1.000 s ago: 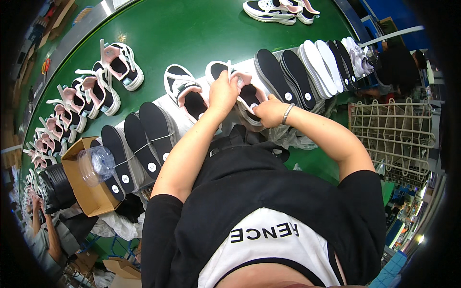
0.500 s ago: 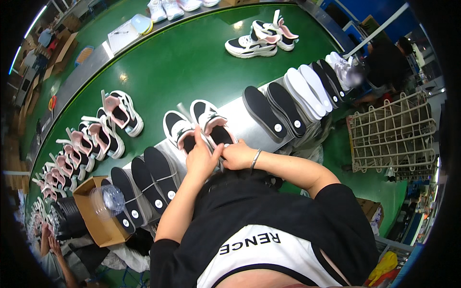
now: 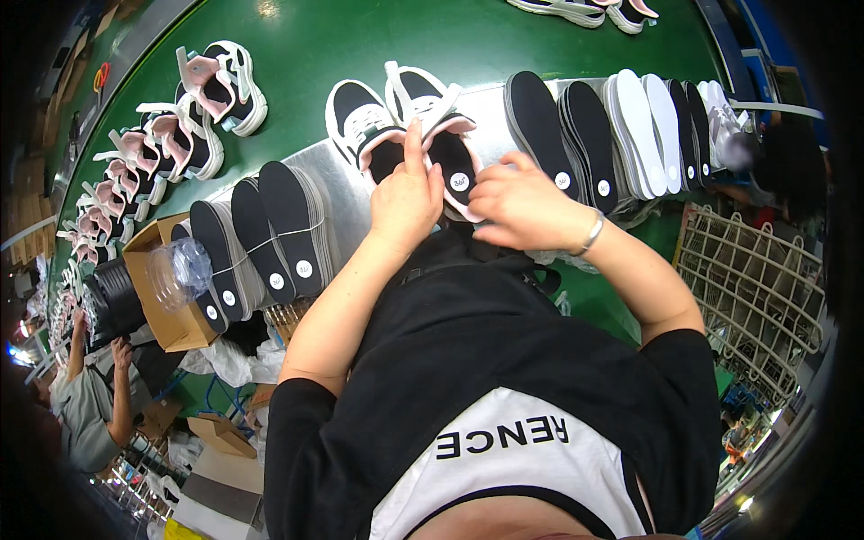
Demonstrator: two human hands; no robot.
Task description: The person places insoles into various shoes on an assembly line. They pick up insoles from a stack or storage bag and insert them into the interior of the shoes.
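Two white, black and pink sneakers stand side by side before me, the left sneaker (image 3: 364,112) close against the right sneaker (image 3: 417,85). My left hand (image 3: 407,200) grips the right sneaker's inner collar, index finger stretched along it. Inside that sneaker lies a black insole (image 3: 450,160) with a round white label at its heel. Beside its heel collar is my right hand (image 3: 531,205), its fingers bent and loosely apart with nothing visible in them. Whether those fingertips touch the collar, I cannot tell.
Stacks of black insoles (image 3: 300,211) lie left of the sneakers, more black insoles (image 3: 533,126) and white insoles (image 3: 637,135) to the right. A cardboard box (image 3: 184,319) holds clear plastic. Sneakers (image 3: 184,144) line the green table's left; a wire rack (image 3: 751,301) stands right. Another person (image 3: 94,405) works lower left.
My right hand has drawn away rightward from between the sneakers, uncovering the insole's label. My left hand stays at the collar. The whole view has shifted.
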